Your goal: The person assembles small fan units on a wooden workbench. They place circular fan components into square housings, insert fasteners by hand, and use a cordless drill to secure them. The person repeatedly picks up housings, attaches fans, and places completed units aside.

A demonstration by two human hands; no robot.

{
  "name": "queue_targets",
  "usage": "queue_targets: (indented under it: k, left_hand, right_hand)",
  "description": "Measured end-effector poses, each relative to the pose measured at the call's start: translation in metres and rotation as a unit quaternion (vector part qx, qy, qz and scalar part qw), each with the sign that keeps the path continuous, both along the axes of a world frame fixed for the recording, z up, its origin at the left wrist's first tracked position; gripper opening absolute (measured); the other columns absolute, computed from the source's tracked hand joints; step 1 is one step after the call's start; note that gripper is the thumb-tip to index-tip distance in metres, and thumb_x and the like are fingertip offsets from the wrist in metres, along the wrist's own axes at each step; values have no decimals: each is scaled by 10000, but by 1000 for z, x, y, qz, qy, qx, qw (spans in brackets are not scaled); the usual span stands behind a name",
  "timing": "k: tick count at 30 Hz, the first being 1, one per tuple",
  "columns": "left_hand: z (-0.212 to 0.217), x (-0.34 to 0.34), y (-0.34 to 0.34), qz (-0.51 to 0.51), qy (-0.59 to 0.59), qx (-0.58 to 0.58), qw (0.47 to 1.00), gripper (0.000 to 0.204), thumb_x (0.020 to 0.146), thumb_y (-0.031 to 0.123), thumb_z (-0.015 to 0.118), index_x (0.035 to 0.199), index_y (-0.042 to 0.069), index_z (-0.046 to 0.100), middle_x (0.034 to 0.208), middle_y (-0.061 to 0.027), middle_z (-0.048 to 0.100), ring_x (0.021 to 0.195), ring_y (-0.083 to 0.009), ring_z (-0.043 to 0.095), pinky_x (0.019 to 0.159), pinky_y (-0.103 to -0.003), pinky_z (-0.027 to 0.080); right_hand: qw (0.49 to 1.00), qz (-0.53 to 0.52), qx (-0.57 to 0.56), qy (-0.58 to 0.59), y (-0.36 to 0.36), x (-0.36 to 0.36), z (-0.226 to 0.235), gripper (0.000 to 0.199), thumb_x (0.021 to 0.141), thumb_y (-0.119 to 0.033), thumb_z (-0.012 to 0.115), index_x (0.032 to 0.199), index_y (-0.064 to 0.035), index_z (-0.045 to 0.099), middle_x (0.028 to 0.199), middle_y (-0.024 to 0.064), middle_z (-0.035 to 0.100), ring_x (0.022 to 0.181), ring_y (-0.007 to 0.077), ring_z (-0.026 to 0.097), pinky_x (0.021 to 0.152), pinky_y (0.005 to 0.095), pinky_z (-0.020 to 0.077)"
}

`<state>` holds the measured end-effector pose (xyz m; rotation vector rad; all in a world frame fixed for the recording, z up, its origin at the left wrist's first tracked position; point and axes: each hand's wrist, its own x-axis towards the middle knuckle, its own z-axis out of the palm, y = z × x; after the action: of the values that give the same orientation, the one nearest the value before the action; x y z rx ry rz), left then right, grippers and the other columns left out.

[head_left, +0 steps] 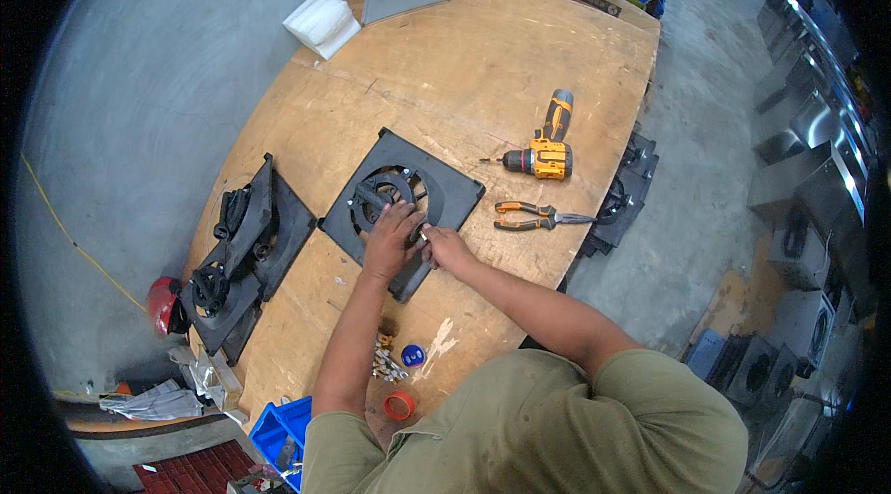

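Observation:
A black square fan frame (445, 180) with a round opening and a motor mount lies flat on the wooden table (483, 67). My left hand (390, 239) rests on the near rim of its opening, fingers curled over the mount. My right hand (445, 248) is right beside it, pinching a small pale part at the frame's near edge; what the part is I cannot tell. Both forearms come in from the lower edge.
An orange and black cordless drill (543, 152) and orange-handled pliers (538, 215) lie right of the frame. Stacked black fan frames (243, 248) sit at the table's left edge. Loose screws (388, 364), a blue cap (413, 355) and a red tape roll (399, 405) lie near me. White foam block (321, 24) far left.

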<state>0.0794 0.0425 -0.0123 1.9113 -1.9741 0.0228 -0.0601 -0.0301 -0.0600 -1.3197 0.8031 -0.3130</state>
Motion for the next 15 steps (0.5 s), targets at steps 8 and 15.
queue_targets:
  k: [8,15]
  left_hand:
    - [2,-1,0,-1,-7,-1,1000,534,717,141,775,1217,119,591,1318,-113,572,1289,-316,503,1119,-495,358]
    - [3,1,-1,-6,-25,7,1000,554,696,135,792,1211,117,588,1313,-118,572,1286,-324,504,1116,-498,358]
  right_hand:
    - [979,-25,-198,40,3,0,2,373,985,-361,486,879,-26,612,728,158,650,684,348,638,649,457,495]
    - [955,-35,-285,80,4,-7,14,382,977,-368,491,925,-8,607,775,238,645,784,437,641,732,516,492]
